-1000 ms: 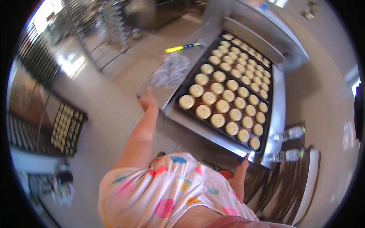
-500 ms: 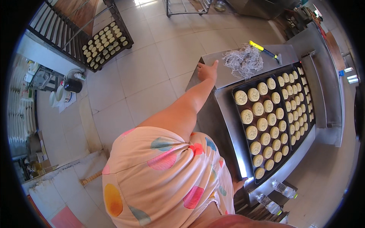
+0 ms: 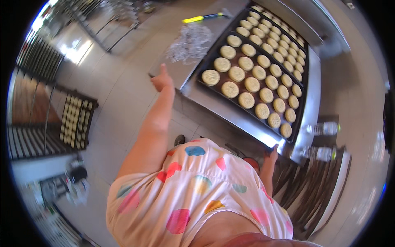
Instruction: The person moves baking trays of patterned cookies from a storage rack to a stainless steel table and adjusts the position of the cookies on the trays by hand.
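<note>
A metal table (image 3: 197,92) stands in front of me, with dark baking trays (image 3: 251,111) on it. Rows of round, pale yellow pastries (image 3: 266,95) with patterned tops fill the trays. My left hand (image 3: 163,81) is closed round the table's left corner, thumb pointing up and away from me. At the near right corner my right hand (image 3: 270,154) grips the table edge, its fingers only partly showing. Beyond my left hand, a heap of tangled whitish strands (image 3: 190,43) lies on the metal top. A scraper with a yellow and black handle (image 3: 201,18) lies just past it.
Two clear plastic bottles (image 3: 323,128) lie by the table's right end, above dark slats (image 3: 312,193). To the left, a rack (image 3: 31,140) holds another tray of pastries (image 3: 76,121). More metal racks (image 3: 111,24) stand at the far left on the tiled floor (image 3: 119,86).
The view has turned to the right, so the table and trays now lie more squarely ahead and the rack sits further left. Both hands keep their places on the table edge.
</note>
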A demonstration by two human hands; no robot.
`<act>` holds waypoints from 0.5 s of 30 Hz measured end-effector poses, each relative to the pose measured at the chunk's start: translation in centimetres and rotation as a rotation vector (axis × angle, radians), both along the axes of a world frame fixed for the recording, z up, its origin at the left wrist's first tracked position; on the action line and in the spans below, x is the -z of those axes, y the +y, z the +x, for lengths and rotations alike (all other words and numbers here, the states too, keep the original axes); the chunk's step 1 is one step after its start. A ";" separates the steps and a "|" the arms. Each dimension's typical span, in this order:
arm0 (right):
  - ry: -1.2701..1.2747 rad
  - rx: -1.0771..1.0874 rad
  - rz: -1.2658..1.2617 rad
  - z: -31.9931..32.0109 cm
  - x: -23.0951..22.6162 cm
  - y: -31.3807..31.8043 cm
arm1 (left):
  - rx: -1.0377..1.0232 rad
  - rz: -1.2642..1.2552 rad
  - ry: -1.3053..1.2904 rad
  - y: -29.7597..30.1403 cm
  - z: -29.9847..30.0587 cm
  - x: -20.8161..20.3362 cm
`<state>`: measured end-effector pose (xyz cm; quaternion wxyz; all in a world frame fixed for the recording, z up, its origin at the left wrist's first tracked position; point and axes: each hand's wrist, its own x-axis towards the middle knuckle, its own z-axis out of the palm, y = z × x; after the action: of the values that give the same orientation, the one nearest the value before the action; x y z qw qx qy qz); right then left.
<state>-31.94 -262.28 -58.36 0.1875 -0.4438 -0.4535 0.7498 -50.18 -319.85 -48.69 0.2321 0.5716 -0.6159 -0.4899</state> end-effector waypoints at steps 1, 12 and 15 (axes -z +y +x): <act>-0.024 0.037 0.029 0.1 -0.1 -0.1 | 0.010 0.000 -0.015 0.5 -0.1 -0.4; -0.106 0.098 0.041 0.7 -1.2 -0.7 | 0.094 0.094 0.055 2.8 0.9 -2.6; -0.099 0.052 0.045 0.8 -1.8 -1.1 | 0.092 0.088 0.045 2.4 0.9 -2.2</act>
<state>-31.10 -263.37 -56.60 0.1941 -0.4875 -0.4676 0.7113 -49.26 -317.41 -46.49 0.1977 0.5411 -0.6143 -0.5392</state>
